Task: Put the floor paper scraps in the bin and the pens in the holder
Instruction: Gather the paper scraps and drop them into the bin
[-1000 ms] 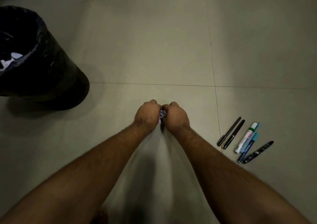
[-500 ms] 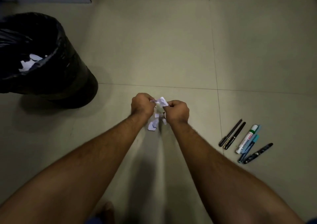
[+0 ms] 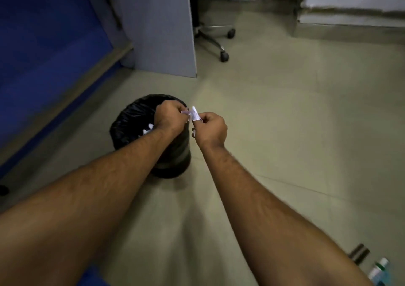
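Observation:
Both my hands are raised above the floor and pinch white paper scraps between them. My left hand hovers over the right part of the black bin's mouth; my right hand is just right of the bin. The bin has a black liner and white scraps lie inside it. The pens and a white marker lie on the floor at the lower right edge, partly cut off. No pen holder is in view.
A blue wall panel runs along the left. A grey desk panel stands behind the bin, with an office chair's wheeled base beside it. Beige tiled floor spreads to the right.
My hands lifted the scraps off the floor and carried them left and up to the bin. The view swung up, so the pens dropped to the lower right corner.

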Action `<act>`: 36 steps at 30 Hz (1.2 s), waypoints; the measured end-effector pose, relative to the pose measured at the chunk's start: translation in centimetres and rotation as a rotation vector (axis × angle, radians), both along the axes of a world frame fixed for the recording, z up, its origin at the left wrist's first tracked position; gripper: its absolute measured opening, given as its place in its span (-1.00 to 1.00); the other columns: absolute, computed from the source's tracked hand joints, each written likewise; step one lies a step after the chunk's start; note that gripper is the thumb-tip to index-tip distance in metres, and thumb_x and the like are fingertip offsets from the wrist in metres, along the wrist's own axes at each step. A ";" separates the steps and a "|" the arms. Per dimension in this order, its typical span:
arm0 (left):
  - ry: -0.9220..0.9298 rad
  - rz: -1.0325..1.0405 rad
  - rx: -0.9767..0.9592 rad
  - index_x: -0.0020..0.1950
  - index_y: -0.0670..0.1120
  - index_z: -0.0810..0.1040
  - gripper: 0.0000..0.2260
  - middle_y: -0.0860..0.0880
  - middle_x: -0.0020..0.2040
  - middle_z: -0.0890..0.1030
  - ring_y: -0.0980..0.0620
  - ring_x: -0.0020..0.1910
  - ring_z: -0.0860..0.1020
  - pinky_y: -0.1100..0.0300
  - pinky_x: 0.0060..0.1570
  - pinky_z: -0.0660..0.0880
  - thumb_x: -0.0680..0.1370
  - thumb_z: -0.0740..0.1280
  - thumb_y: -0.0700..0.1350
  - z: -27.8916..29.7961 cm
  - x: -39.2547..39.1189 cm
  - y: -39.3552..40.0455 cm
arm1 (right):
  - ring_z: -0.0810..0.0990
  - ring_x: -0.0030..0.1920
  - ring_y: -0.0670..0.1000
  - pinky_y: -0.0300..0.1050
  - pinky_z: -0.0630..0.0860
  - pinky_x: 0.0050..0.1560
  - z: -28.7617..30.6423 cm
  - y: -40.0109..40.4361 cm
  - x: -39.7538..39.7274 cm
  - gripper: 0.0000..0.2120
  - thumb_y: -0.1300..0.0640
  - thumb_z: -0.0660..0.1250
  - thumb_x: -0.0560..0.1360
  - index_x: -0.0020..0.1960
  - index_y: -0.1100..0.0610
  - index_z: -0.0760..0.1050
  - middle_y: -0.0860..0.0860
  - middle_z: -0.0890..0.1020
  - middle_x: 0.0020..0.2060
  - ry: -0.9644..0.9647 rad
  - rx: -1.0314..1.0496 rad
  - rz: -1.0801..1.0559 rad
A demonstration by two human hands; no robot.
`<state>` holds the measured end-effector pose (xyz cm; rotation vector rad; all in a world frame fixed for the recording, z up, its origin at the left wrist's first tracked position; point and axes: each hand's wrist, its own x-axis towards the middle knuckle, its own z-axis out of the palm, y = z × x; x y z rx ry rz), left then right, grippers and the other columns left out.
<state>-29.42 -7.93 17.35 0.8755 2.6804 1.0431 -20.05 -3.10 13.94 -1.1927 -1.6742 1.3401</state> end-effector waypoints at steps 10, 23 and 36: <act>0.040 0.164 -0.174 0.06 -0.12 0.56 -0.84 -0.16 0.04 0.62 -0.16 -0.03 0.57 0.18 -0.12 0.38 0.51 0.30 -0.14 -2.6 -9.0 -5.9 | 0.65 0.03 0.19 -0.04 0.56 -0.02 1.1 -2.7 -10.6 -0.74 0.03 0.33 0.51 0.08 0.19 0.60 0.16 0.67 0.00 -0.716 0.445 0.558; 0.089 -0.145 -0.132 0.02 -0.05 0.68 -0.80 -0.06 -0.04 0.70 -0.07 0.00 0.63 0.16 0.04 0.55 0.44 0.35 -0.18 -0.3 -0.8 -0.5 | 0.64 -0.11 0.03 -0.26 0.37 -0.16 2.5 1.3 -0.7 -0.84 0.05 0.32 0.50 0.00 0.05 0.63 -0.03 0.71 -0.11 -0.244 0.122 0.010; -0.031 -0.740 -0.745 0.31 -0.12 0.40 -0.52 -0.12 0.25 0.45 -0.16 0.22 0.48 0.04 0.11 0.49 0.46 0.43 -0.01 -21.7 20.7 -1.5 | 0.53 0.17 0.16 -0.05 0.49 0.05 -19.4 -0.9 26.1 -0.58 0.02 0.32 0.46 0.31 0.04 0.47 0.09 0.53 0.15 -0.870 -0.017 0.286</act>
